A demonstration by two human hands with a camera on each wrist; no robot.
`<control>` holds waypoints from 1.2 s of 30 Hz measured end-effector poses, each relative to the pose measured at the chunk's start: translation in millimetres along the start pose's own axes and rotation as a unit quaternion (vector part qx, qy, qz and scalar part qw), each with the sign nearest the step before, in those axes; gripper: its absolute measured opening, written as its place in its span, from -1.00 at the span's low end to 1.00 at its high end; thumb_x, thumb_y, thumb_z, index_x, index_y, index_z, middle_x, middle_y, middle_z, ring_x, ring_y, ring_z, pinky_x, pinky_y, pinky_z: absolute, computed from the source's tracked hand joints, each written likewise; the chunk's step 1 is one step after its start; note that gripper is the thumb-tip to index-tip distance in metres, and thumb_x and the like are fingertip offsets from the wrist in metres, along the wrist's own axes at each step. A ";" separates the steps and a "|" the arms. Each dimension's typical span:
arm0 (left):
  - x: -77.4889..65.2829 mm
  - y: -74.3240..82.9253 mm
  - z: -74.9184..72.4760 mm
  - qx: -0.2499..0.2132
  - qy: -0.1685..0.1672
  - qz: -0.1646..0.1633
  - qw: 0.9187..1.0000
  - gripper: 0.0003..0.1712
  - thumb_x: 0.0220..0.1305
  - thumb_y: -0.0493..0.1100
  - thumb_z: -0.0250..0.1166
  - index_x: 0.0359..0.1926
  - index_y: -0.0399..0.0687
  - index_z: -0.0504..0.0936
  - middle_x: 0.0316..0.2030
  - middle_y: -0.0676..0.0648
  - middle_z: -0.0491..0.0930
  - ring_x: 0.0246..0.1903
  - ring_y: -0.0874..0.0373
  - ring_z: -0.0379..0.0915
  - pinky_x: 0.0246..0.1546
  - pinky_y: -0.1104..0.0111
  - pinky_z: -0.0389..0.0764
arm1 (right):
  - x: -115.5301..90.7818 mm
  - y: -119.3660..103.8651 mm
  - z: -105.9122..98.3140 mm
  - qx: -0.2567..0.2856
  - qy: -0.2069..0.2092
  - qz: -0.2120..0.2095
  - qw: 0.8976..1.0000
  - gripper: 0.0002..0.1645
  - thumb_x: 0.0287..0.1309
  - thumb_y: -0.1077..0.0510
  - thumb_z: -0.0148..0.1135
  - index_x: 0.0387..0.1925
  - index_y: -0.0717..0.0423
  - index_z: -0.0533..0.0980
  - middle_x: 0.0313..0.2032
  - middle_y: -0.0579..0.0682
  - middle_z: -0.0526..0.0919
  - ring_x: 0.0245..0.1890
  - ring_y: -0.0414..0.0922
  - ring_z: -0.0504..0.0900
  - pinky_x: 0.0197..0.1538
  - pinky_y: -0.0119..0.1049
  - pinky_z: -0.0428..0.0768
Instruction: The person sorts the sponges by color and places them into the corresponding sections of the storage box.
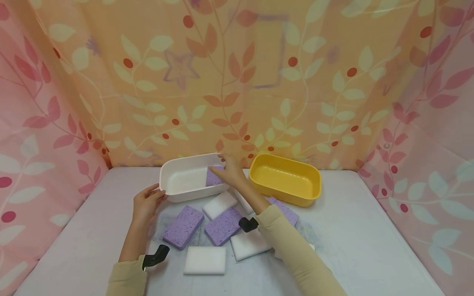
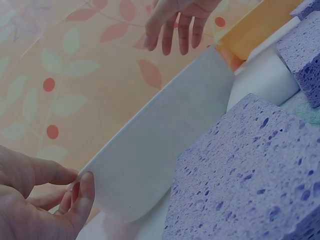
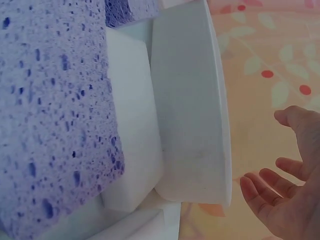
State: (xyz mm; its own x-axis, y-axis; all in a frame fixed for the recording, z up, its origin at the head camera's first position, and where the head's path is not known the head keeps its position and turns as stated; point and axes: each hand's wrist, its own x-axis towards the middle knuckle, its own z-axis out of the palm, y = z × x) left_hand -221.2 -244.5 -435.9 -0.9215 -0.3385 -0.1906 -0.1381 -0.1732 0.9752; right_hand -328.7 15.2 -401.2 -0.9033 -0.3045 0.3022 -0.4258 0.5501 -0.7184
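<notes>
A white plastic tub (image 1: 181,174) stands at the back of the table with one purple sponge (image 1: 211,177) lying inside at its right end. My left hand (image 1: 145,205) pinches the tub's near left rim between thumb and fingers, as the left wrist view also shows. Over the right end of the tub is my right hand (image 1: 232,170), its fingers spread and relaxed, holding nothing. In the right wrist view that hand (image 3: 282,185) appears beside the tub's wall (image 3: 190,110), apart from it.
A yellow tub (image 1: 285,181) stands to the right of the white one. In front lie purple sponges (image 1: 184,227), (image 1: 223,226) and several white sponge blocks (image 1: 205,260), some overlapping. Patterned curtains (image 1: 237,82) hang behind and at both sides.
</notes>
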 end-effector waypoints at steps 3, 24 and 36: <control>-0.4 0.0 0.1 0.000 0.001 0.000 1.000 -0.31 0.51 -0.45 0.17 0.56 -0.45 0.19 -0.29 0.11 0.52 -0.32 0.39 0.65 -0.06 0.55 0.72 | -6.6 -1.0 -2.9 0.009 -0.002 -0.001 1.000 -0.27 0.31 0.03 0.43 0.35 0.37 0.48 0.17 0.40 0.62 0.00 0.28 0.71 0.12 0.06 0.72; -1.8 0.4 1.0 -0.013 -0.004 0.011 1.000 -0.31 0.50 -0.48 0.15 0.54 -0.54 0.15 -0.37 0.18 0.55 -0.36 0.42 0.65 -0.10 0.58 0.71 | -43.8 -4.8 -29.0 0.037 0.025 -0.078 0.996 -0.52 0.31 0.22 0.41 0.19 0.38 0.58 -0.02 0.31 0.73 -0.17 0.19 0.74 -0.12 -0.07 0.81; 1.1 -1.8 -1.3 -0.015 -0.006 0.010 1.000 -0.31 0.50 -0.49 0.15 0.55 -0.52 0.15 -0.40 0.21 0.57 -0.37 0.42 0.66 -0.13 0.59 0.71 | -62.5 -0.9 -35.3 0.047 0.019 -0.087 0.995 -0.55 0.32 0.25 0.39 0.17 0.39 0.58 -0.04 0.36 0.71 -0.17 0.20 0.71 -0.06 0.07 0.79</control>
State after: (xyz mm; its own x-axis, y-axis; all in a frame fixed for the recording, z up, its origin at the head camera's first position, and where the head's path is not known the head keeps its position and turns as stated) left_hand -221.4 -245.8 -438.0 -0.9285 -0.3304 -0.1692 -0.1085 -0.1944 0.9749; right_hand -273.7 61.1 -397.4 -0.8179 -0.3586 0.4500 -0.5715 0.4157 -0.7076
